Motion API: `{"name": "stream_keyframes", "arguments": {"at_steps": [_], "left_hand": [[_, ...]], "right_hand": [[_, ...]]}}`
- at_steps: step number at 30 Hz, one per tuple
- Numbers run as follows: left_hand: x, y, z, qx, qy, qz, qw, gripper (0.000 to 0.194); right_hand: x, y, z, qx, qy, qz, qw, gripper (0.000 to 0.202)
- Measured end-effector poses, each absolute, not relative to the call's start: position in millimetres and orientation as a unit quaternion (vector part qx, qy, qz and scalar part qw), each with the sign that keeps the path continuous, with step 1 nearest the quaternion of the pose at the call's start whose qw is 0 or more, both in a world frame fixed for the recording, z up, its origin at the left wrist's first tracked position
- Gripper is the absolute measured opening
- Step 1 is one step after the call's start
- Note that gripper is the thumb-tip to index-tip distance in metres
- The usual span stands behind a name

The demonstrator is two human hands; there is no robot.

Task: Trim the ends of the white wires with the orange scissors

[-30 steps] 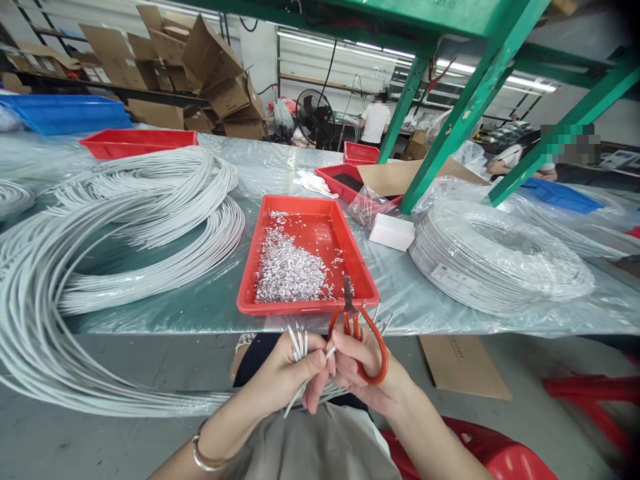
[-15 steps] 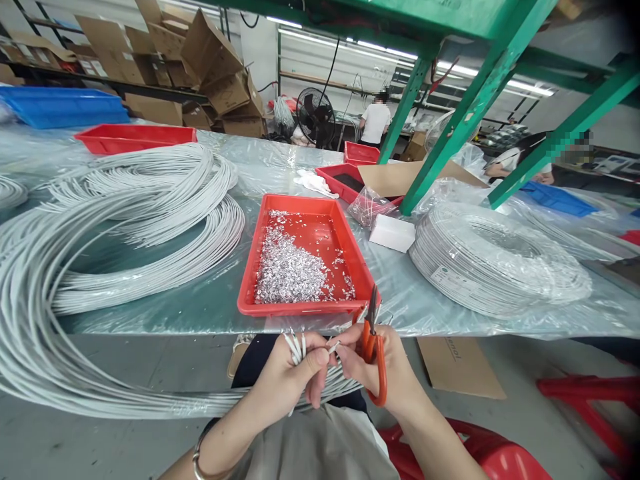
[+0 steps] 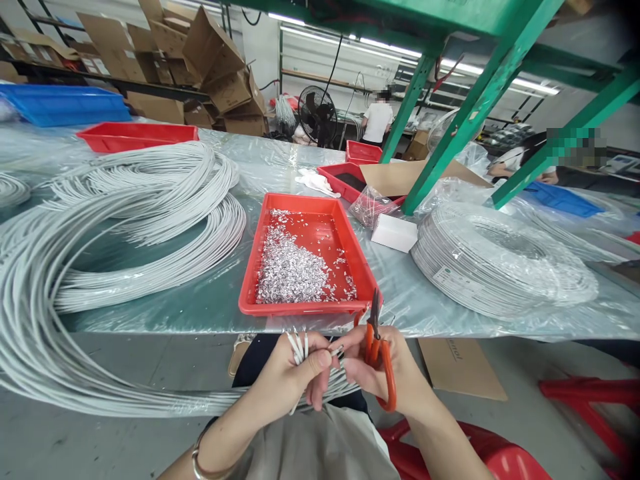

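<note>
My left hand (image 3: 287, 373) is closed on several white cables, whose stripped ends (image 3: 299, 343) stick up between its fingers. One more cable end (image 3: 337, 349) points right from between its thumb and forefinger. My right hand (image 3: 395, 370) holds orange-handled scissors (image 3: 389, 380) in its palm, blades upward. Its fingertips are beside that cable end; whether they touch it I cannot tell. Behind the hands runs the long grey-white cable bundle (image 3: 200, 403) across my lap. Just beyond them sits a red tray (image 3: 307, 309) with small silvery metal pieces (image 3: 293, 273).
Coiled cables (image 3: 190, 280) cover the table's left side; a wrapped cable coil (image 3: 500, 267) lies at right. A small white box (image 3: 395, 233) stands near the green post (image 3: 450, 127). A red stool (image 3: 500, 460) is at lower right. Two people are farther back.
My right thumb and fingers have drawn slightly right, away from the cable tip, and the scissors have shifted with them. My left hand keeps its grip on the cables.
</note>
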State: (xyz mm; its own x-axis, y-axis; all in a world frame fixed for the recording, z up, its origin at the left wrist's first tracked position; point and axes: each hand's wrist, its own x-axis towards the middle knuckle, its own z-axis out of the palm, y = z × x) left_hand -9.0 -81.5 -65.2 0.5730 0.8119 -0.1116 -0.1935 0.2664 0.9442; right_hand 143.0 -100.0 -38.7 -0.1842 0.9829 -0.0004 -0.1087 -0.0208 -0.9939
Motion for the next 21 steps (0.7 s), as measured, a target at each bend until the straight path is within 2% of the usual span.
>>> {"name": "stream_keyframes", "arguments": {"at_steps": [4,9,13,17,21], "left_hand": [[-7.7,-80.7,-66.6,0.505,0.338,0.343,0.716,0.033],[-10.9,-75.9,-68.8,0.570,0.354,0.363,0.646,0.014],[-15.0,-71.2,-65.6,0.611,0.295,0.319,0.662,0.017],[-14.9,-72.4,-68.0,0.606,0.281,0.334,0.666,0.020],[-12.5,-74.9,-68.4,0.599,0.315,0.355,0.645,0.018]], "right_hand": [[146.1,-98.3,-41.6,-0.423,-0.453,0.615,0.487,0.019],[144.3,-94.2,-50.5,-0.380,-0.394,0.705,0.451,0.035],[141.4,-91.3,-53.7,-0.345,-0.364,0.761,0.412,0.036],[139.8,-90.6,-56.4,-0.327,-0.340,0.793,0.386,0.033],[141.6,-92.6,-57.9,-0.337,-0.339,0.770,0.423,0.030]]}}
